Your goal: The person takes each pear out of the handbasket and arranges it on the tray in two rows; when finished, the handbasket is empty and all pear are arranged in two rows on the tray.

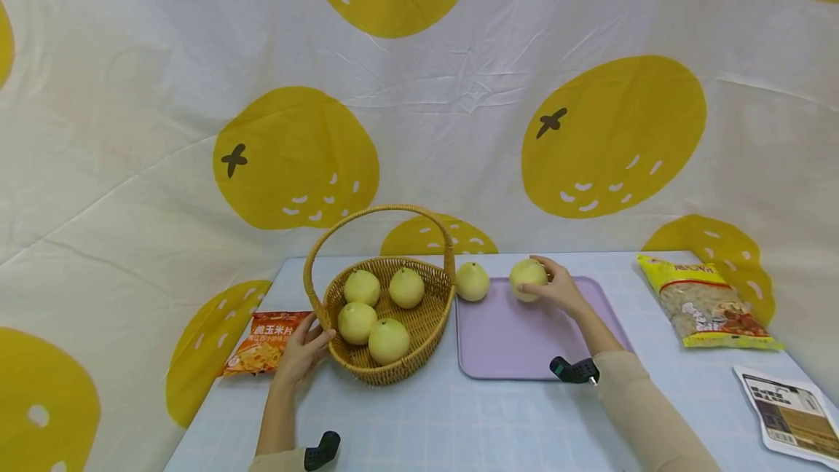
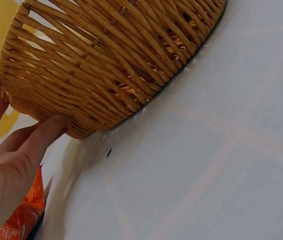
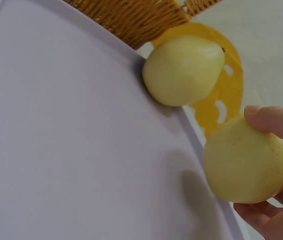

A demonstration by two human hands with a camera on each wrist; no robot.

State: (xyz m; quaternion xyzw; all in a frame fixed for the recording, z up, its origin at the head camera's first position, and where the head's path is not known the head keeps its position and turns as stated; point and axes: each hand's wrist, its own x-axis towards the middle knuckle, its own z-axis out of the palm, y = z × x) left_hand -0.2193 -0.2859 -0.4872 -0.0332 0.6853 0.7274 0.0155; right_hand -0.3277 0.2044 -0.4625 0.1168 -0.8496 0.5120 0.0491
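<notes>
My right hand point(image 1: 557, 285) grips a pale yellow-green pear point(image 3: 249, 162) over the far edge of the purple tray point(image 1: 505, 341); thumb and fingers lie on opposite sides of the fruit. To its left, a second pear point(image 1: 473, 282) sits at the tray's far left corner. My left hand point(image 1: 303, 355) holds the left rim of a wicker basket point(image 1: 393, 374), its thumb at the rim and its fingers against the outer wall point(image 2: 96, 65). Inside the basket lie several pears point(image 1: 389, 341), under a tall arched handle point(image 1: 387, 207).
A red snack bag point(image 1: 262, 344) lies left of the basket, partly behind my left forearm. Toward the right edge are a yellow food bag point(image 1: 708, 304) and a white-and-brown packet point(image 1: 789, 414). A fruit-printed cloth point(image 1: 452, 130) hangs behind the table.
</notes>
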